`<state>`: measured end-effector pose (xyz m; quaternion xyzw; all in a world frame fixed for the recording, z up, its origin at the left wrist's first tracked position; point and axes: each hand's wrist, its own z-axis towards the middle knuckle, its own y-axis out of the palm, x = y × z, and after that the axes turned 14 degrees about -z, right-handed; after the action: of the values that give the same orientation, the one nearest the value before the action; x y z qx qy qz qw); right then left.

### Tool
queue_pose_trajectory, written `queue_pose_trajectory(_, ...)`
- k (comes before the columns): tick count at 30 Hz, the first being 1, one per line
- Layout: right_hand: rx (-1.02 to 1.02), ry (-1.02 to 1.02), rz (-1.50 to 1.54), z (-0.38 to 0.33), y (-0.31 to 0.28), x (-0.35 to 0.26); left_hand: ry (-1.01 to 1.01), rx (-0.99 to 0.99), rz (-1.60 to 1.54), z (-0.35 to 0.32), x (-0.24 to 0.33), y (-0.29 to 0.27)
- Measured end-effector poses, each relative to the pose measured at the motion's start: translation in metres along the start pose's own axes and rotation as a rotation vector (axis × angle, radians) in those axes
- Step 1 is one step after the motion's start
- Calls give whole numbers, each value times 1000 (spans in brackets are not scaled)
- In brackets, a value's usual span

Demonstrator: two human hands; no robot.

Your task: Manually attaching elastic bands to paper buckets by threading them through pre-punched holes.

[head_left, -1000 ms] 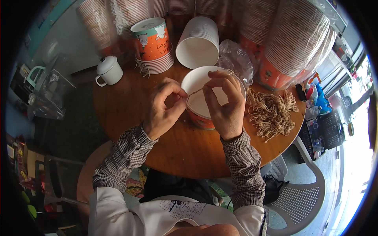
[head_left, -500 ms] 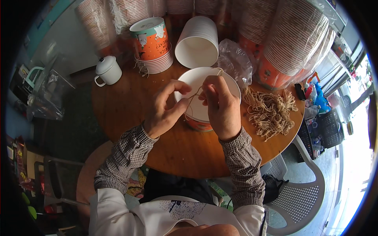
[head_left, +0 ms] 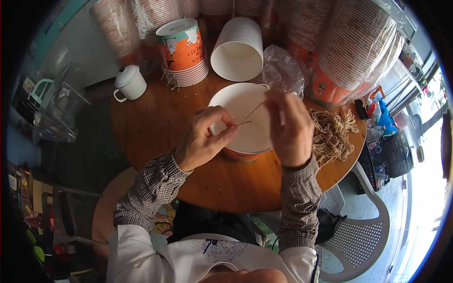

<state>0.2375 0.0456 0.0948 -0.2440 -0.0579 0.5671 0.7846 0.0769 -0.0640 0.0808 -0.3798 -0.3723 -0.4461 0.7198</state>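
A thin tan string [head_left: 255, 112] is drawn taut over the mouth of a white-lined paper bucket [head_left: 222, 101]. My left hand [head_left: 204, 139] pinches one end between thumb and fingertip, with a small knot or loop standing out just beside it. Toward the bucket's right rim, my right hand [head_left: 293, 129] is closed on the other end, somewhat smeared by motion. More string shows at the far rim. The bucket stands upright on the round wooden table [head_left: 207, 188]; a little of its orange outside shows below the rim.
A heap of tan strings [head_left: 332, 137] lies right of the bucket. Behind are an upside-down orange bucket stack [head_left: 186, 54], a white stack on its side [head_left: 238, 47], crumpled plastic [head_left: 283, 70] and tall wrapped stacks [head_left: 354, 47]. A white enamel mug [head_left: 130, 85] stands left.
My right hand has moved right and away from the left, pulling the slack, curved string straight. My left hand keeps its pinch, its thumb and finger now closer together.
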Motion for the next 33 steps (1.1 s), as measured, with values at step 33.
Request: queue_pose_trajectory(33, -567, 6, 61, -84, 36, 55, 544, -59, 702, 19, -38, -30)
